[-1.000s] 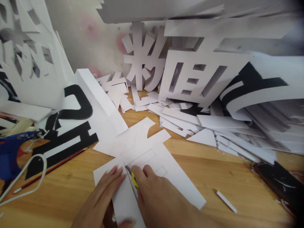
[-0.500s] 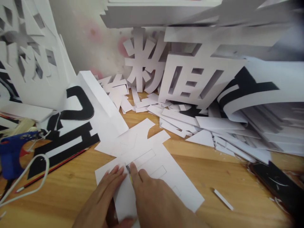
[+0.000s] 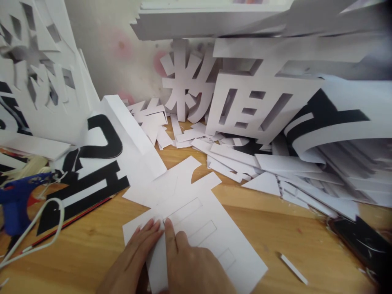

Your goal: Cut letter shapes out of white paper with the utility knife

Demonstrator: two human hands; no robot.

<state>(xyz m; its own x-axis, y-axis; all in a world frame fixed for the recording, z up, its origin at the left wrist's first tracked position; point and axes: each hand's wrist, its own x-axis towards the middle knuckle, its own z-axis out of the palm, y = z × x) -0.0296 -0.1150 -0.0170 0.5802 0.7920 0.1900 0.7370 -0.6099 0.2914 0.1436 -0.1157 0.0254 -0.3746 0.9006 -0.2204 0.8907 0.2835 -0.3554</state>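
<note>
The white sheet (image 3: 220, 237) lies flat on the wooden table (image 3: 269, 208), and both hands work on its near left part; the step in hand looks like close work at one spot beside its drawn boxes (image 3: 202, 233). Carrying on there would, I judge, call for the sheet to be kept from slipping while the pressing finger holds its line. The left hand (image 3: 134, 249) lies palm down on the sheet's left side, fingers straight and close together, closed around nothing that shows. Just to its right, the right hand (image 3: 192, 265) bears down on the sheet with the index finger stretched forward, its fingertip (image 3: 168, 223) near the corner of the farthest box, and the other fingers folded under (whether they grip anything I cannot tell, since the back of the hand hides it). Beyond the sheet's far edge lies a notched white piece (image 3: 162, 188), and past that a heap of offcuts (image 3: 232, 153). Left of the sheet are a red and black pencil (image 3: 73, 221) and a blue glue gun (image 3: 18, 200); to its right, near its corner but apart, lies a thin white strip (image 3: 294, 268).
</note>
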